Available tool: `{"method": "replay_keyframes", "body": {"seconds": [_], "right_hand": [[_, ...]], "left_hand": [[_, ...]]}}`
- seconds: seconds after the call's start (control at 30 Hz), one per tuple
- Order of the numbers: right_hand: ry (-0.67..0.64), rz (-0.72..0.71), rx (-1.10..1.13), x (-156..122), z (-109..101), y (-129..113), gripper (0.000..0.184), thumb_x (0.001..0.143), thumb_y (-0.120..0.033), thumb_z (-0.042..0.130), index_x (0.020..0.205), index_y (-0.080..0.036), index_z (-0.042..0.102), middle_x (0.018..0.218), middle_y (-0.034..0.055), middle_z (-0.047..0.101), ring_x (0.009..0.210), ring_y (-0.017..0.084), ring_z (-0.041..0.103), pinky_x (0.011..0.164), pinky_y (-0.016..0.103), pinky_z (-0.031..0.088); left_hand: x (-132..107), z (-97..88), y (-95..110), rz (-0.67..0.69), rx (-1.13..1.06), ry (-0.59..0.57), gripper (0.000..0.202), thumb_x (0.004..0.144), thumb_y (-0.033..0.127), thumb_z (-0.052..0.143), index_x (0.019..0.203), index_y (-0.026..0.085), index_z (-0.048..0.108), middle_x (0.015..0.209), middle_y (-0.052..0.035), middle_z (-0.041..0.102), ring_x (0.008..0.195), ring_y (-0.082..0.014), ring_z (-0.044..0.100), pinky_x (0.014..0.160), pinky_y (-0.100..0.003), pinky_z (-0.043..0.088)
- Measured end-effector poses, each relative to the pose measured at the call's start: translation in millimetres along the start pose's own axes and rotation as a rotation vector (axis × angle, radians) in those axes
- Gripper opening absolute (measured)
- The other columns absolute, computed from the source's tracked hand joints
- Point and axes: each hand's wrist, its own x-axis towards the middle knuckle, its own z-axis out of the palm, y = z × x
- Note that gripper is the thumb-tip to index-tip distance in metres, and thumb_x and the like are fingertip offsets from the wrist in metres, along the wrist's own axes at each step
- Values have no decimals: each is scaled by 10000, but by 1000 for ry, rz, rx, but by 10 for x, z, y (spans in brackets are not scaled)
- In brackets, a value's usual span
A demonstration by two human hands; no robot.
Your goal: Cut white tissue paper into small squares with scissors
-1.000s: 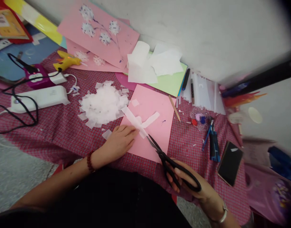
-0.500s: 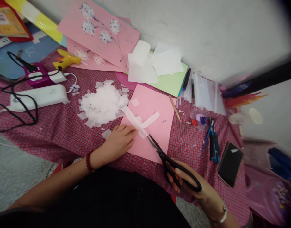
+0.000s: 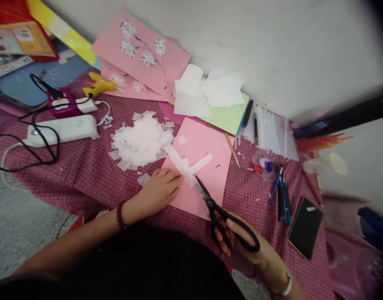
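The right hand (image 3: 242,232) grasped the scissors (image 3: 210,203), blades parted at the white strip (image 3: 178,161) on the pink sheet (image 3: 207,135), near the worktop's (image 3: 246,191) front edge. The left hand (image 3: 160,189) lay palm-down, grip indeterminable. Even cutting likely required a steadied strip.

Right hand (image 3: 241,233) holding black scissors (image 3: 211,204); left hand (image 3: 158,191) touching pink sheet (image 3: 210,143).

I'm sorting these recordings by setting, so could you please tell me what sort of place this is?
Probably an indoor craft corner, judging by the black scissors in the right hand, the yellow glue gun, and the pink sheet bearing white flower shapes.
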Motion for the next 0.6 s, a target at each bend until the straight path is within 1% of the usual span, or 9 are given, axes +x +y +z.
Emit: {"method": "replay_keyframes", "body": {"seconds": [0.1,0.2,0.4,0.6], "right_hand": [[6,18,2,8,1,-1,366,917,-457,599,1133,-162,600,742,40,691,503,111,627,457,201,491],[7,23,-46,20,16,-22,352,927,-444,589,1119,-149,594,718,38,686,491,108,619,448,196,485],[52,0,-96,56,78,-35,315,920,-442,603,1049,-155,581,699,15,658,444,70,557,408,162,426],[77,-22,-131,64,119,-31,347,903,-472,621,1044,-159,568,692,-1,630,428,55,518,380,148,367]], "left_hand": [[-2,-1,4,-3,0,-9,322,964,237,449,1227,142,607,1215,-102,631,1084,-257,515,935,-408,396],[-2,3,5,-9,-3,-10,321,962,234,448,1228,143,604,1211,-100,631,1082,-260,515,937,-413,393],[5,8,4,-5,-12,-12,306,960,232,452,1208,143,608,1197,-97,635,1079,-258,516,934,-412,392],[11,16,12,-4,-20,-26,318,962,236,450,1220,131,604,1205,-109,631,1075,-265,520,937,-428,397]]}}
